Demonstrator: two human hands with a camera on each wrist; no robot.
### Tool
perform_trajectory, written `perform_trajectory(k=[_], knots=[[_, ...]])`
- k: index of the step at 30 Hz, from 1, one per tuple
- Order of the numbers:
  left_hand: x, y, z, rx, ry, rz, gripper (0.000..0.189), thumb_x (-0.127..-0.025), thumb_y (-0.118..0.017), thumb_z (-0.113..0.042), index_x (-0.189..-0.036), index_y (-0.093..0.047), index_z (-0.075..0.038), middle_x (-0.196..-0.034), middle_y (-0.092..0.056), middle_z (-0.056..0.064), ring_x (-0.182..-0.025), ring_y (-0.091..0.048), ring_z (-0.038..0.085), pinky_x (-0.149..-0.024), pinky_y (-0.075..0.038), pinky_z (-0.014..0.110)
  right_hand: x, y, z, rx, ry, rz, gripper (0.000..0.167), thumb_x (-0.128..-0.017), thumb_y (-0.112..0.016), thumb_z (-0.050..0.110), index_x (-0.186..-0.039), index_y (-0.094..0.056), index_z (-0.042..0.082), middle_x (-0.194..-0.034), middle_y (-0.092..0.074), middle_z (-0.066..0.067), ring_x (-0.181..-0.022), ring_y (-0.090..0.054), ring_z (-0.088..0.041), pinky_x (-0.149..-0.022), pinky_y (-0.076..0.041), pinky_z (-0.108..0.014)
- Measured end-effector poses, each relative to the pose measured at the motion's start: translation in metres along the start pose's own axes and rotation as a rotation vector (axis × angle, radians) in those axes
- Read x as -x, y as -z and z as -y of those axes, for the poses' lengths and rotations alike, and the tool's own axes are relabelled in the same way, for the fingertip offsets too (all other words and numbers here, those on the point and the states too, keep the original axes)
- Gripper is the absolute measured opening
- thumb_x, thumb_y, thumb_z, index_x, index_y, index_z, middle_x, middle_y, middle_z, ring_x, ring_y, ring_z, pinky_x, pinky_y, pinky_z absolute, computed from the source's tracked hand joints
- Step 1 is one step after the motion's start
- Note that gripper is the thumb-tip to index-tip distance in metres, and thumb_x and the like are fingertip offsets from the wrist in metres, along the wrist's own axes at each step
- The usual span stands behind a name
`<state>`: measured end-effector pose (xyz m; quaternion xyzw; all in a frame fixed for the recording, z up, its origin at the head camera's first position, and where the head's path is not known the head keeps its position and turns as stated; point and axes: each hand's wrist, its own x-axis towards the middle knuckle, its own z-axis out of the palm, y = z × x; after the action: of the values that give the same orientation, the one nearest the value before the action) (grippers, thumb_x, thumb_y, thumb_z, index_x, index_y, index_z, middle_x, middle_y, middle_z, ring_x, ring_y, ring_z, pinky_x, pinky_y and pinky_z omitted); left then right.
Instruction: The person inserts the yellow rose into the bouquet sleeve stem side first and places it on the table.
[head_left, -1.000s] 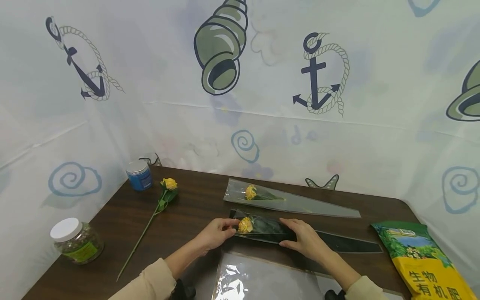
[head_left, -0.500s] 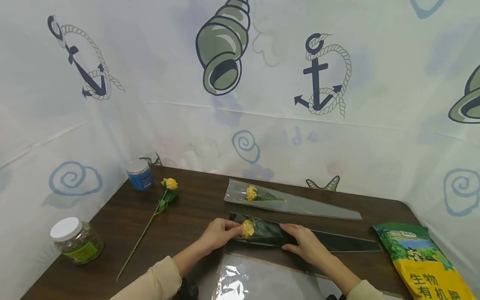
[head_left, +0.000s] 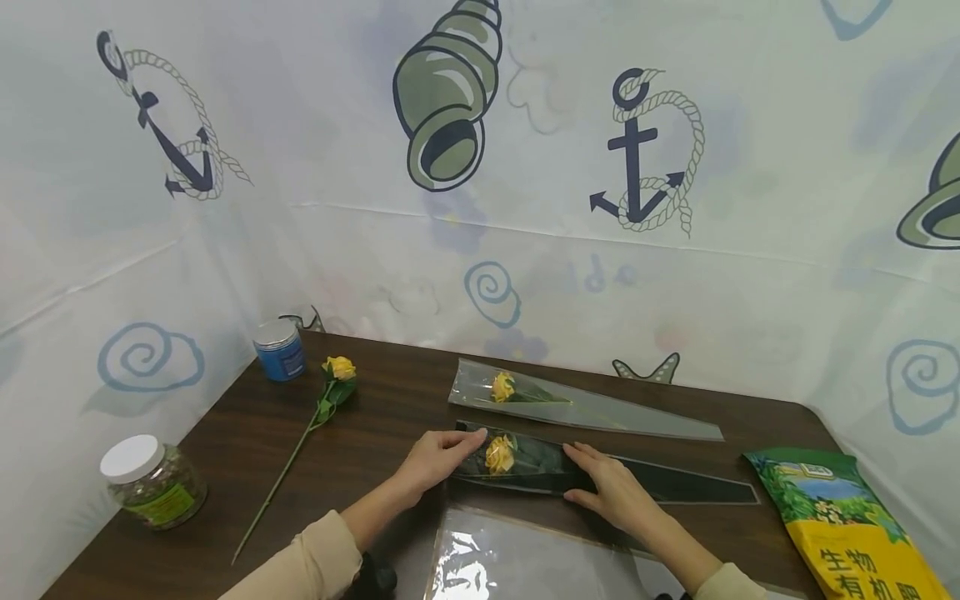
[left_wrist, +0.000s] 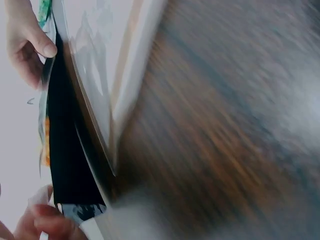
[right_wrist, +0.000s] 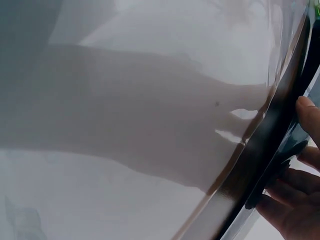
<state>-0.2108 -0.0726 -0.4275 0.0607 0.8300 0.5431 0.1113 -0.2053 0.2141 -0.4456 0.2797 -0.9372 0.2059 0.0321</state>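
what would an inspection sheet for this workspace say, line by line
Surface: brown wood-grain table; clear film lies at the near side, with glare on it.
Job's things: black sleeve with a yellow rose showing inside.
Nearby flowers: clear sleeve holding a second rose, behind; loose rose at left.
Clutter: blue jar and white-lidded jar at left; yellow-green bag at right.
Left hand: grips the black sleeve's wide end.
Right hand: holds the sleeve beyond the bloom.
Cables: nothing seen.
Surroundings: pale backdrop printed with anchors and shells.
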Motion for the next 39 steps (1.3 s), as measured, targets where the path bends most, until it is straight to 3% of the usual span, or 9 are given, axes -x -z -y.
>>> perform_trajectory(k=[4,9,12,16,21,26,29,33,39], knots=[[0.002,-0.004,-0.001,0.086,-0.015,-0.101,0.035,-0.095,-0.053,-0.036,-0.11,-0.071,-0.009,-0.121,-0.064,0.009,-0.122,-0.051,0.032,-0.099,-0.04,0.05,0.002,-0.004,0.002,-0.042,-0.024,0.031,0.063,-0.081,-0.073,0.022,-0.132,-0.049,-0.005,-0.131,-0.048,-0.031,-0.114,-0.053,-0.044,-0.088,-0.047,-0.05],[0.006,-0.007,0.002,0.316,0.065,-0.066,0.035,-0.098,-0.049,-0.031,-0.116,-0.067,-0.007,-0.13,-0.058,0.009,-0.127,-0.043,0.031,-0.107,-0.028,0.053,0.005,-0.008,0.004,-0.072,-0.051,0.05,0.063,-0.082,-0.072,0.021,-0.134,-0.047,-0.004,-0.132,-0.047,-0.032,-0.115,-0.053,-0.045,-0.089,-0.047,-0.05],[0.008,-0.007,0.006,0.328,0.086,-0.087,0.035,-0.098,-0.048,-0.03,-0.115,-0.066,-0.006,-0.128,-0.059,0.01,-0.12,-0.047,0.028,-0.104,-0.031,0.052,0.007,-0.009,0.006,-0.08,-0.088,0.055,0.064,-0.081,-0.072,0.021,-0.135,-0.046,-0.003,-0.133,-0.046,-0.033,-0.115,-0.052,-0.045,-0.089,-0.047,-0.051],[0.01,-0.006,0.014,0.129,0.053,-0.18,0.029,-0.097,-0.052,-0.03,-0.103,-0.072,-0.01,-0.104,-0.068,0.009,-0.097,-0.059,0.022,-0.091,-0.041,0.044,0.011,-0.012,0.01,-0.104,-0.174,0.083,0.066,-0.08,-0.073,0.02,-0.136,-0.046,-0.002,-0.135,-0.044,-0.032,-0.121,-0.047,-0.047,-0.092,-0.043,-0.055],[0.009,-0.003,0.02,-0.19,0.018,-0.286,0.027,-0.09,-0.06,-0.038,-0.079,-0.074,-0.018,-0.073,-0.068,-0.004,-0.068,-0.056,0.009,-0.072,-0.037,0.036,0.015,-0.015,0.01,-0.118,-0.254,0.126,0.067,-0.08,-0.073,0.021,-0.137,-0.045,0.0,-0.138,-0.041,-0.031,-0.127,-0.039,-0.047,-0.097,-0.039,-0.058],[0.0,0.005,0.015,-0.362,-0.022,-0.261,0.036,-0.088,-0.06,-0.046,-0.07,-0.071,-0.018,-0.061,-0.062,-0.008,-0.051,-0.045,0.009,-0.057,-0.032,0.029,0.013,-0.006,0.002,-0.063,-0.237,0.128,0.068,-0.082,-0.072,0.023,-0.138,-0.043,-0.002,-0.137,-0.039,-0.035,-0.125,-0.039,-0.051,-0.093,-0.04,-0.06],[-0.006,0.013,0.009,-0.389,-0.03,-0.238,0.036,-0.089,-0.06,-0.047,-0.073,-0.069,-0.016,-0.057,-0.055,-0.007,-0.05,-0.041,0.01,-0.05,-0.03,0.026,0.011,0.005,-0.004,-0.026,-0.229,0.107,0.069,-0.082,-0.072,0.022,-0.138,-0.041,-0.004,-0.137,-0.037,-0.037,-0.123,-0.039,-0.053,-0.091,-0.04,-0.062],[0.009,0.026,0.011,-0.273,0.034,-0.174,0.031,-0.091,-0.059,-0.04,-0.088,-0.067,-0.01,-0.07,-0.059,-0.003,-0.059,-0.05,0.011,-0.053,-0.039,0.026,0.013,0.015,-0.005,-0.019,-0.212,0.078,0.073,-0.082,-0.072,0.024,-0.138,-0.038,-0.008,-0.137,-0.035,-0.039,-0.121,-0.04,-0.053,-0.09,-0.041,-0.061],[0.058,0.049,0.019,0.158,0.235,0.067,0.038,-0.098,-0.051,-0.025,-0.12,-0.051,0.006,-0.101,-0.064,0.014,-0.08,-0.064,0.015,-0.071,-0.056,0.032,0.011,0.021,0.026,-0.055,-0.095,-0.18,0.057,-0.079,-0.075,0.015,-0.128,-0.053,-0.005,-0.121,-0.056,-0.026,-0.102,-0.06,-0.038,-0.079,-0.052,-0.047]])
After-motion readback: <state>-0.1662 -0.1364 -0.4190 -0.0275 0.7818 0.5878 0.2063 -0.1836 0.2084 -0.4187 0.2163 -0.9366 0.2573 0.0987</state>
